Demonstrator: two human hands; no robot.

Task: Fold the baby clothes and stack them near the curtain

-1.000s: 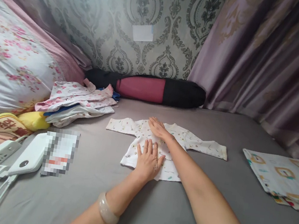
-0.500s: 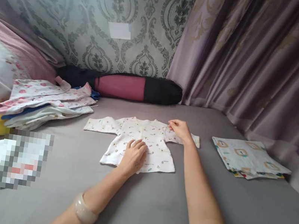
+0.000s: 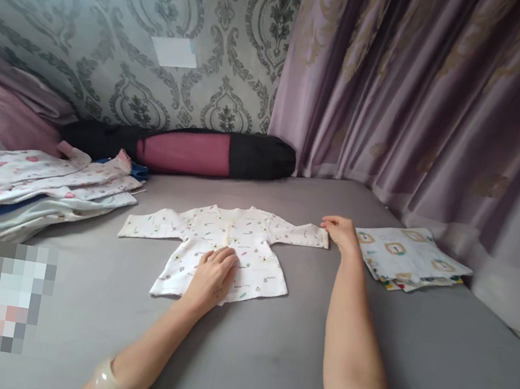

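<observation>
A small white baby shirt [image 3: 252, 246] with a tiny scattered print lies spread on the grey sheet, both sleeves stretched out sideways. My left hand [image 3: 213, 276] rests on the lower front of the shirt, fingers laid on the cloth and holding nothing. At the end of the right-hand sleeve, my right hand [image 3: 341, 232] is closed in a pinch at the top corner of the cuff. The fingertips partly cover that corner.
A pile of baby clothes [image 3: 44, 187] lies at the left. Folded printed cloths [image 3: 411, 254] sit just right of my right hand. A black and maroon roll [image 3: 183, 149] runs along the patterned wall. Purple curtains [image 3: 405, 86] hang at the right. A pixelated patch hides items at lower left.
My right hand has moved outward from the right-hand shoulder to the cuff, and that sleeve now lies straighter. My left hand stays on the shirt. The view has turned to the right.
</observation>
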